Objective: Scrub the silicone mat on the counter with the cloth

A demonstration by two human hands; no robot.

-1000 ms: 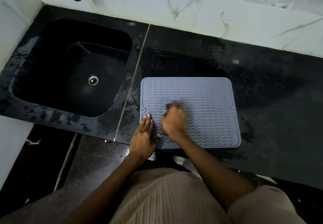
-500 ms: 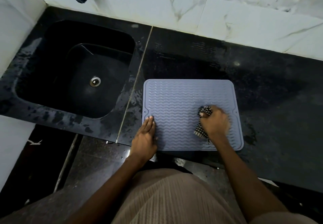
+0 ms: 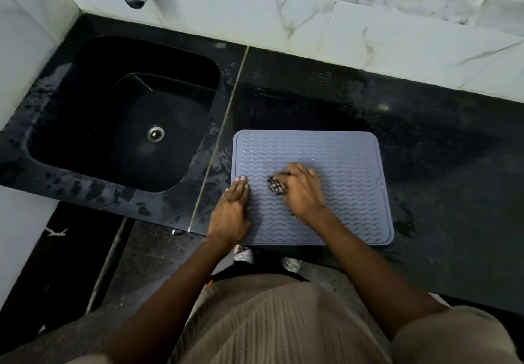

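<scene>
Right hand (image 3: 302, 190) clamps the bunched dark checked cloth (image 3: 276, 186) on the grey wavy-ribbed rectangular silicone mat (image 3: 348, 165). Left hand (image 3: 231, 210) lies flat, fingers straight, holding nothing, pinning the mat's left edge.

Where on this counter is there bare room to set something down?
Bare counter lies right of the mat and behind it up to the tiled wall. The mat's near-left is crowded: left hand flat, right hand on the cloth.

Right hand (image 3: 302, 190) hides most of the cloth (image 3: 276, 185).
</scene>
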